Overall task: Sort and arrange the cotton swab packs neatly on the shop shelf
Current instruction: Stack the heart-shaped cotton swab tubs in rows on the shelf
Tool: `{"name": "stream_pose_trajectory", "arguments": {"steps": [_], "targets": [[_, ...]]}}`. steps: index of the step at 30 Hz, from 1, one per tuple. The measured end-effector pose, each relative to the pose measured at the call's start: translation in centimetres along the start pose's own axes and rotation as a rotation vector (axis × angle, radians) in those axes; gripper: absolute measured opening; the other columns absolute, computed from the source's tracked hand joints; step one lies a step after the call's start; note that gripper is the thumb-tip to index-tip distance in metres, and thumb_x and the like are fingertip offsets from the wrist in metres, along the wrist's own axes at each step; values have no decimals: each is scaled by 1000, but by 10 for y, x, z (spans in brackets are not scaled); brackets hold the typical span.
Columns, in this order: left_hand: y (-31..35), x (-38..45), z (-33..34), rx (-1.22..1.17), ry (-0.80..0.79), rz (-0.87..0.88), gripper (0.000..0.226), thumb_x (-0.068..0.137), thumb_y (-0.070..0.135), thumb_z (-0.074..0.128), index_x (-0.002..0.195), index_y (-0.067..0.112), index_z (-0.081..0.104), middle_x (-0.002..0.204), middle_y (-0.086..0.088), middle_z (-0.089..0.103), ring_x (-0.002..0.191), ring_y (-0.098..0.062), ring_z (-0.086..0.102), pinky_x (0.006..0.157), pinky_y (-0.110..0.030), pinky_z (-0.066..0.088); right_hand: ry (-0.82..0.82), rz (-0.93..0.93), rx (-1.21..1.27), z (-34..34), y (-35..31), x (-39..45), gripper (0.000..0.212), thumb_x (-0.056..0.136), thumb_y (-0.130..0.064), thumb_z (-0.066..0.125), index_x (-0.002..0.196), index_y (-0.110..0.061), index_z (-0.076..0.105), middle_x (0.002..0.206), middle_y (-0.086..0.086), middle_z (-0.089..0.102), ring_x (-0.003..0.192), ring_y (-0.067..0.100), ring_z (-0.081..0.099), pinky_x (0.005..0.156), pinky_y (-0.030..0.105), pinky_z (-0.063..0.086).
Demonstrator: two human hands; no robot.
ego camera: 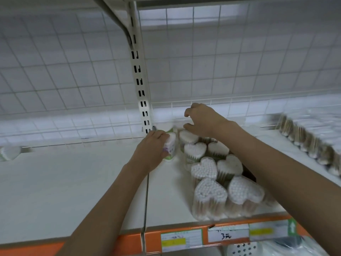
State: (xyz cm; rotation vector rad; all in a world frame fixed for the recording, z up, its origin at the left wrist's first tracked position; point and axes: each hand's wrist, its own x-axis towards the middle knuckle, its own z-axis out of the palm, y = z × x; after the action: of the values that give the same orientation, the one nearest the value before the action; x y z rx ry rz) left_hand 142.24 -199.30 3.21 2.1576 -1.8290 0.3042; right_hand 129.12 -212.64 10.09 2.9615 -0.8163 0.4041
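Several heart-shaped cotton swab packs (pixel 204 169) stand upright in two rows on the white shelf (pixel 73 191), running from the back toward the front edge. My left hand (pixel 151 150) is closed around one pack with a purple and green label (pixel 170 148), which stands just left of the rows near the back. My right hand (pixel 201 118) hovers over the rearmost packs (pixel 188 136) with its fingers curled and apart, holding nothing.
A slotted upright post (pixel 141 85) and a wire grid back panel (pixel 221 58) stand behind the shelf. More swab packs (pixel 310 137) line the right side, blurred. One lone pack (pixel 9 152) lies at the far left. Price labels (pixel 227 234) sit on the orange shelf edge (pixel 129 242).
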Motion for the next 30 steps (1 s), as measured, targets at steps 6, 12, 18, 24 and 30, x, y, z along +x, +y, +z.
{"name": "stream_pose_trajectory", "arguments": {"steps": [6, 12, 18, 24, 30], "targets": [[0, 3, -3, -74, -7, -38, 57, 87, 17, 58, 139, 13, 35, 139, -3, 40, 124, -19, 36, 99, -24, 29, 32, -51, 32, -6, -14, -8, 37, 92, -31, 51, 118, -5, 53, 116, 12, 50, 109, 26, 47, 90, 36, 44], [-25, -12, -17, 27, -24, -83, 65, 86, 25, 61, 142, 17, 30, 145, 0, 33, 130, -19, 33, 104, -32, 33, 4, -100, 26, -3, -44, -3, 36, 92, -30, 49, 118, -5, 53, 116, 11, 52, 109, 26, 47, 90, 37, 45], [-81, -50, -42, 184, -76, -195, 54, 90, 31, 54, 140, 21, 34, 138, 1, 43, 125, -19, 41, 101, -33, 34, -4, -172, -8, 2, -93, 10, 32, 91, -28, 48, 115, -8, 55, 111, 8, 52, 106, 24, 47, 86, 36, 46], [-151, -115, -69, 181, -67, -320, 37, 92, 30, 50, 128, 20, 48, 124, 1, 52, 113, -19, 50, 94, -31, 38, -24, -215, 2, 29, -173, 33, 34, 92, -31, 47, 118, -9, 52, 118, 8, 48, 110, 25, 46, 86, 34, 43], [-227, -199, -97, 98, 84, -540, 24, 91, 22, 53, 112, 13, 57, 105, -2, 55, 91, -21, 56, 73, -31, 46, 11, -256, 134, 81, -274, 61, 34, 91, -26, 46, 121, -10, 51, 122, 6, 48, 111, 23, 46, 91, 33, 40]]}}
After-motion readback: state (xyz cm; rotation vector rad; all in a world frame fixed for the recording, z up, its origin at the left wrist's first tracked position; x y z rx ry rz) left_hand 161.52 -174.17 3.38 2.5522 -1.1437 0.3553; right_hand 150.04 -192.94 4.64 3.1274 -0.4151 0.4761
